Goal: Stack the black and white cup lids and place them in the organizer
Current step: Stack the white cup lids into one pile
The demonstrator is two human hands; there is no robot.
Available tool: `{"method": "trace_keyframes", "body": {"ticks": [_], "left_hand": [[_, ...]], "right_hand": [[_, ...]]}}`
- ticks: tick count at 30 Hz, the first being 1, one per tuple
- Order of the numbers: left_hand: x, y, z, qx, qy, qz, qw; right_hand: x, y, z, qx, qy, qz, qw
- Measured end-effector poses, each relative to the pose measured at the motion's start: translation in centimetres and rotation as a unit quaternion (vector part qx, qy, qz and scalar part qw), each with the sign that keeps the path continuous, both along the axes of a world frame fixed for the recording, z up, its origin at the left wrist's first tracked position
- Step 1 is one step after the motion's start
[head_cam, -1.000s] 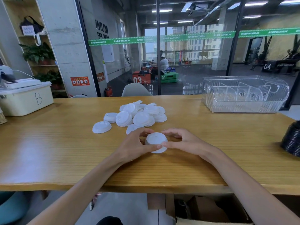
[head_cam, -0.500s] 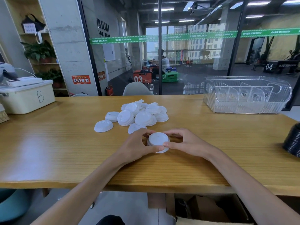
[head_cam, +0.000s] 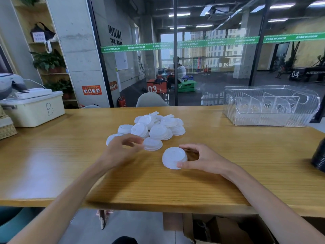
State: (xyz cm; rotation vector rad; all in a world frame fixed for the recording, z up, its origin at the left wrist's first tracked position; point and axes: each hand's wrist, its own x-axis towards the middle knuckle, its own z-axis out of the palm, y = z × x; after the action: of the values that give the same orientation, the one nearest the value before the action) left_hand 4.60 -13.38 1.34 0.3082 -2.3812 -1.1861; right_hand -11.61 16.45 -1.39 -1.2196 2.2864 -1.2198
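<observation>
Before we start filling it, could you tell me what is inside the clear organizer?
The clear organizer shows only upright transparent dividers; no lids are visible inside. Reflections and ribbed walls obscure its floor, so small items cannot be excluded.

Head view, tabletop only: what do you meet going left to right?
Cream box marked B → left hand → white stack held by right hand → clear organizer → black lids.
</observation>
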Motion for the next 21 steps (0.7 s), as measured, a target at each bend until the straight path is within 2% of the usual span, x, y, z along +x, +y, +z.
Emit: {"method": "trace_keyframes", "body": {"ticks": [3, 7, 13, 17, 21], "left_hand": [[0.6, -3.7, -0.3, -0.022, 0.032, 0.137, 0.99], [-0.7, -7.6, -1.5, -0.092, -0.039, 0.221, 0.97], [-2.8, -9.0, -1.2, -0.072, -0.135, 0.21, 0.966], [-2.9, -8.6, -1.5, -0.09, -0.117, 0.228, 0.962], [-1.9, -6.1, -1.3, -0.069, -0.072, 0.247, 0.964]], "right_hand": [[0.1, -0.3, -0.2, 0.009, 0.034, -0.01, 0.999], [0.2, -0.5, -0.6, 0.009, 0.062, -0.017, 0.998], [0.5, -0.5, -0.2, 0.006, 0.07, -0.012, 0.997], [0.6, -0.6, -0.1, 0.002, 0.075, -0.015, 0.997], [0.2, -0.8, -0.5, 0.004, 0.08, -0.017, 0.997]]}}
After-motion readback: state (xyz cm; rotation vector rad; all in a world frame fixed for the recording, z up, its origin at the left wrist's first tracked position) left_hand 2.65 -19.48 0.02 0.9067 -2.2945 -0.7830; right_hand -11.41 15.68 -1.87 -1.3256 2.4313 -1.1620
